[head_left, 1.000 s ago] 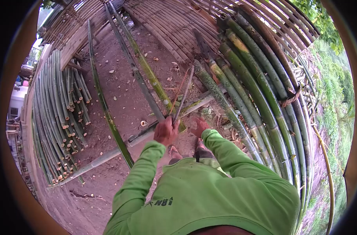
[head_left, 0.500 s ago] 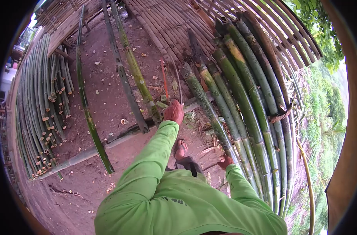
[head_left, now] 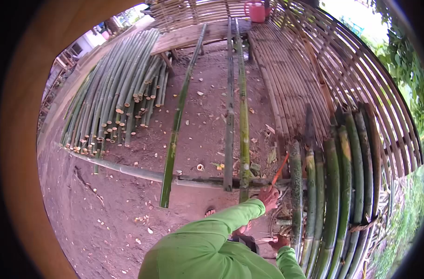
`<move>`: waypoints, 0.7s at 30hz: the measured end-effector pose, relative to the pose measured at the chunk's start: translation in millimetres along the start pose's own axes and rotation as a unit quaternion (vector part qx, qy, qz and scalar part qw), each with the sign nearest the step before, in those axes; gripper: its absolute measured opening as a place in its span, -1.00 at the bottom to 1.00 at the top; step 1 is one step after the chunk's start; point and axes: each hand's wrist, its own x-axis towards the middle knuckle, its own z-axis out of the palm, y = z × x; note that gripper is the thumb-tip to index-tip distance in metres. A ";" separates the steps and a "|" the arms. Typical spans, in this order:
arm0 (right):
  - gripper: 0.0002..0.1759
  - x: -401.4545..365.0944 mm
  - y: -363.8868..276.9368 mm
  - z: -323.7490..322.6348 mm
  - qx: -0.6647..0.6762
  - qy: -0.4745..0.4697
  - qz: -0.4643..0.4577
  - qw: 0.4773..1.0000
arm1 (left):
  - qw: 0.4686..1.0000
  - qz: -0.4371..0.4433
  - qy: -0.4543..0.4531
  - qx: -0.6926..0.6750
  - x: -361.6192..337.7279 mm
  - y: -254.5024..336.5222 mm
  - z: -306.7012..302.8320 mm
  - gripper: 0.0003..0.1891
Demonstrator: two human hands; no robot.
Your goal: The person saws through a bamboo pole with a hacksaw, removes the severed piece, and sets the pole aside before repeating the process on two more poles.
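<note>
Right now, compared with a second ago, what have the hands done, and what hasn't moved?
The left hand went forward from the chest to the cross pole, keeping its grip on the thin orange tool. The right hand dropped from beside it to the green bamboo poles on the right. The split lengths across the cross pole stayed put.

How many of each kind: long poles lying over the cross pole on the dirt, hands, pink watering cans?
Long poles: 3
Hands: 2 (left hand, right hand)
Pink watering can: 1
Total: 6
</note>
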 end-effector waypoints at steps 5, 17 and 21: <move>-0.22 23.0 -117.5 -46.4 0.025 0.097 -0.122 0.987 | 0.980 0.000 0.090 -0.178 -68.3 -22.8 -21.2 -0.52; -0.44 93.0 -243.9 15.7 0.499 0.037 0.064 0.864 | 0.970 -0.105 -0.040 -0.215 -252.1 -140.5 -33.8 -0.69; -0.54 120.6 -234.1 16.3 0.475 -0.050 0.051 0.877 | 0.952 -0.157 -0.041 -0.259 -294.8 -152.7 -50.0 -0.69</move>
